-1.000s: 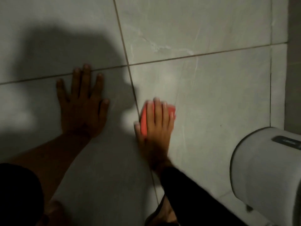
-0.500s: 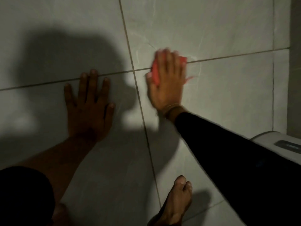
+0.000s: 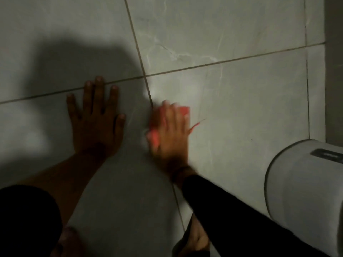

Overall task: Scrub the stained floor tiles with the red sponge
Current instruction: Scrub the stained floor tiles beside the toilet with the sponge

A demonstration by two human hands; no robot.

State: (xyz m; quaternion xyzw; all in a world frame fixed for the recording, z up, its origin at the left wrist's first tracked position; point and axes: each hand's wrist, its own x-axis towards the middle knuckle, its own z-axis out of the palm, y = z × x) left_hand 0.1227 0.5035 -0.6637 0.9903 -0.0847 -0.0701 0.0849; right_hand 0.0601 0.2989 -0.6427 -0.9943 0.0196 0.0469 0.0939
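Observation:
My right hand (image 3: 169, 132) presses flat on the red sponge (image 3: 184, 111), which peeks out past the fingertips and along the thumb side. Both sit on the grey marbled floor tile (image 3: 250, 108), just right of a grout line (image 3: 148, 89). The hand and sponge are motion-blurred. A thin red thread (image 3: 197, 124) trails from the sponge's right side. My left hand (image 3: 96, 121) lies flat on the neighbouring tile in shadow, fingers spread, holding nothing.
A white rounded appliance (image 3: 304, 197) with a dark label stands at the right edge. A grey wall strip (image 3: 334, 71) runs up the far right. My bare foot (image 3: 196, 240) rests at the bottom, close to the right sleeve. A large shadow covers the left tiles.
My right hand has pulled the sponge back toward me from the grout crossing, down along the tile. The left hand has stayed planted.

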